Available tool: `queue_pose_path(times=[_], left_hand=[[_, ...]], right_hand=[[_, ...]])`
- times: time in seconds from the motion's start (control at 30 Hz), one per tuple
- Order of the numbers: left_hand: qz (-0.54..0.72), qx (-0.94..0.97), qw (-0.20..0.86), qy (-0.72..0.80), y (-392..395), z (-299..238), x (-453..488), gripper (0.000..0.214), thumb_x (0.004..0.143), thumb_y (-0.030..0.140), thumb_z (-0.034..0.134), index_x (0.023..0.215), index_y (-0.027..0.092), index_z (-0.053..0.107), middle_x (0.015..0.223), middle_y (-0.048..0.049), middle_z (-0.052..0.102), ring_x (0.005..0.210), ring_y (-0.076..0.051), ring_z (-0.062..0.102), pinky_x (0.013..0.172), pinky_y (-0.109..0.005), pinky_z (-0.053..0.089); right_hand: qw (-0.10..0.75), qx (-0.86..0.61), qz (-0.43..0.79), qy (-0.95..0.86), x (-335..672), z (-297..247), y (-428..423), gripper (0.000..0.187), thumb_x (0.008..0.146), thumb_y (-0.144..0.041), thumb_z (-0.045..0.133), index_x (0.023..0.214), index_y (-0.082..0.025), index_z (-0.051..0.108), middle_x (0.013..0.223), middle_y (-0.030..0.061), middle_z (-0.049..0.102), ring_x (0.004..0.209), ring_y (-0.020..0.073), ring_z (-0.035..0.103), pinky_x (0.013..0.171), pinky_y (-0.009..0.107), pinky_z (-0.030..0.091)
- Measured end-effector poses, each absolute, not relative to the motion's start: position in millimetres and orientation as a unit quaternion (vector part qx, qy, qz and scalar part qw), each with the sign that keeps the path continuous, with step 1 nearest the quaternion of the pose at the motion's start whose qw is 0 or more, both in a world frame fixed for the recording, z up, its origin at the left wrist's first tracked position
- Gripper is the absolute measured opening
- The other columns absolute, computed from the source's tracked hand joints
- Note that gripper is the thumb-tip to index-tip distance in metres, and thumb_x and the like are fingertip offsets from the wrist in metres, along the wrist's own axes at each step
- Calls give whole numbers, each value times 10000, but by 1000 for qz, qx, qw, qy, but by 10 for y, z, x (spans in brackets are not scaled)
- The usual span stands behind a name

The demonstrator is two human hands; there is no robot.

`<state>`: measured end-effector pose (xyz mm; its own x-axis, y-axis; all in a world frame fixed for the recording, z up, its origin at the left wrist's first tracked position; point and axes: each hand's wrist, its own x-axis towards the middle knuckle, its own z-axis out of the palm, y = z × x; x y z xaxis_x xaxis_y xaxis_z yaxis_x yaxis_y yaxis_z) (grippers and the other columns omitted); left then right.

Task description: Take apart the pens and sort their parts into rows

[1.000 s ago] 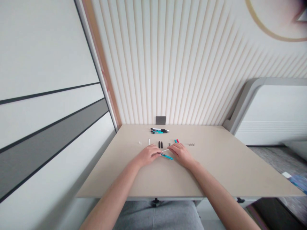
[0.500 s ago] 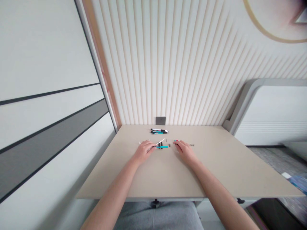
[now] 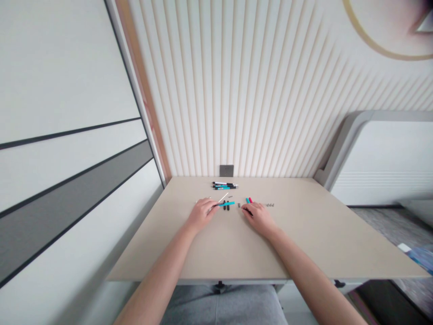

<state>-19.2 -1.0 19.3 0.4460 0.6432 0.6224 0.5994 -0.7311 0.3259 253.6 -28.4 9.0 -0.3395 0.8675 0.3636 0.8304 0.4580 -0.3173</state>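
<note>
My left hand (image 3: 204, 212) is closed on a teal and black pen barrel (image 3: 228, 203) that points right. A thin white rod, perhaps a refill (image 3: 223, 197), slants up from near its fingertips. Under and beside the barrel's tip lie two short black grips (image 3: 228, 206). My right hand (image 3: 260, 217) rests low on the table, its fingers bent around a small black piece (image 3: 248, 211), mostly hidden. Just beyond it are a teal piece (image 3: 247, 200) and a red piece (image 3: 251, 199). Small grey clips (image 3: 238, 205) and a tiny dark spring-like part (image 3: 230, 196) lie between the hands.
Several assembled pens (image 3: 225, 185) lie in a pile toward the back of the beige table (image 3: 233, 253). A row of small metal parts (image 3: 269, 205) sits right of my right hand. Behind the table is a ribbed wall with a dark socket (image 3: 226, 170).
My right hand has shifted slightly left and toward me, uncovering more of the teal and red pieces. The barrel's tip and white rod have moved slightly up and left; the spring-like part has turned.
</note>
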Motion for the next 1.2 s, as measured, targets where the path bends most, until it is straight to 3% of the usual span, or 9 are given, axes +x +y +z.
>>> queue_pose_path(times=[0.2,0.47,0.83,1.07,1.2], left_hand=[[385,823,0,418,23,176,-214,207,949,310,512,989,193,678,945,-73,701,890,-188,631,820,-328,480],[305,843,-52,440,-11,154,-166,169,929,289,544,892,207,687,829,-49,682,801,-180,614,766,-305,456],[241,851,-47,465,-50,167,-135,211,926,327,536,847,214,696,831,-41,680,792,-180,609,743,-296,454],[250,852,-32,458,-72,189,-124,227,928,319,513,834,212,689,805,-52,663,771,-187,608,735,-308,459],[302,834,-15,462,-51,194,-134,230,956,297,457,924,204,665,870,-62,675,837,-195,616,775,-319,462]], right_hand=[[233,-427,46,-873,2387,62,-323,231,975,-263,437,961,-218,663,927,61,644,957,190,583,905,346,442],[244,-422,49,-872,2368,99,-356,216,976,-271,447,957,-222,656,929,50,611,939,185,571,881,353,456],[246,-422,47,-871,2367,72,-337,238,987,-284,427,926,-212,646,919,51,611,929,185,572,872,346,450],[251,-478,27,-841,2381,152,-193,266,998,-272,398,988,-203,654,985,64,652,968,179,578,928,321,412],[195,-546,3,-814,2317,291,158,300,998,-255,393,1055,-195,681,1061,90,666,1036,191,578,929,298,401]])
